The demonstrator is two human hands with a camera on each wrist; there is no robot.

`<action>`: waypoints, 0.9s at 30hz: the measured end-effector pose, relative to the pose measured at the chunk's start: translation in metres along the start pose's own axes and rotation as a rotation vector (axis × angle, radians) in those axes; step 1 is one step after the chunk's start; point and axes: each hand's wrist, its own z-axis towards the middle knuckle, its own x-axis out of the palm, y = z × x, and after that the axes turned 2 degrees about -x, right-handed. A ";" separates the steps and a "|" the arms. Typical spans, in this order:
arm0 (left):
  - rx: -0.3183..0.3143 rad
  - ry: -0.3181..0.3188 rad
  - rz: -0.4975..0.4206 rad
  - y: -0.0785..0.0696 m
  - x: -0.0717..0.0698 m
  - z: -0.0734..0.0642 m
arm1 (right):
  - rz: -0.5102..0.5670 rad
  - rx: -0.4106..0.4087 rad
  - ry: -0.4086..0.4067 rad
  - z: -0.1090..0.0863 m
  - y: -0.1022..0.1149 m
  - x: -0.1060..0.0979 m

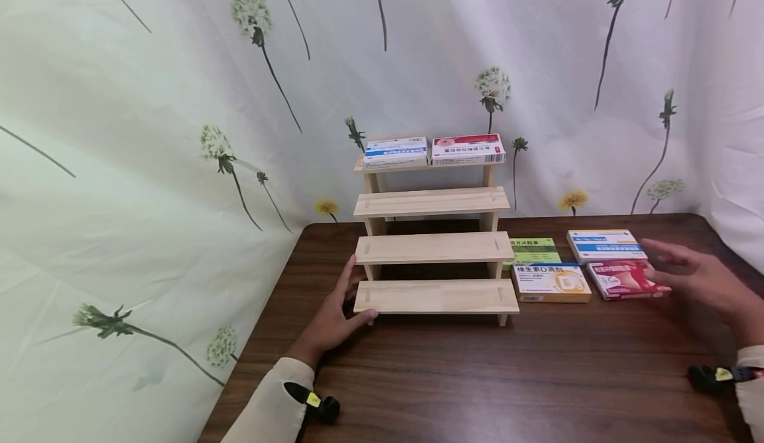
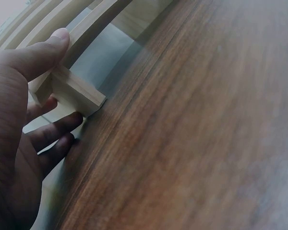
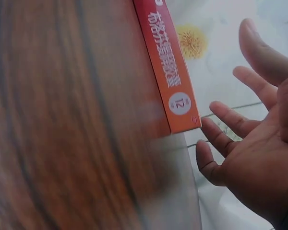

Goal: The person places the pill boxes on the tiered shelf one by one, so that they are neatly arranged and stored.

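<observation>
A four-step wooden stand (image 1: pixel 436 248) stands on the table, with a blue-and-white medicine box (image 1: pixel 396 152) and a red-and-white one (image 1: pixel 468 150) on its top step. My left hand (image 1: pixel 334 317) rests at the stand's lower left corner. Its thumb lies on the bottom step's front edge, the other fingers loosely extended along the side, as the left wrist view shows. My right hand (image 1: pixel 707 280), fingers spread and holding nothing, is at the right end of a red medicine box (image 1: pixel 623 280). In the right wrist view that box's orange end (image 3: pixel 178 112) is close to the fingertips.
Right of the stand lie a green box (image 1: pixel 536 251), a vitamin D box (image 1: pixel 552 282) and another blue-and-white box (image 1: pixel 605 245), grouped with the red one. A flower-printed cloth (image 1: pixel 418 85) hangs behind the brown table (image 1: pixel 442 377) and along its sides.
</observation>
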 end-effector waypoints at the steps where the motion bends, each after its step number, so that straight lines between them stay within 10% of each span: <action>1: 0.000 0.001 0.002 0.000 0.000 0.000 | 0.006 0.004 0.017 0.000 -0.002 -0.001; 27: -0.007 -0.002 -0.006 -0.001 0.001 0.000 | 0.013 0.013 0.110 0.000 -0.029 0.000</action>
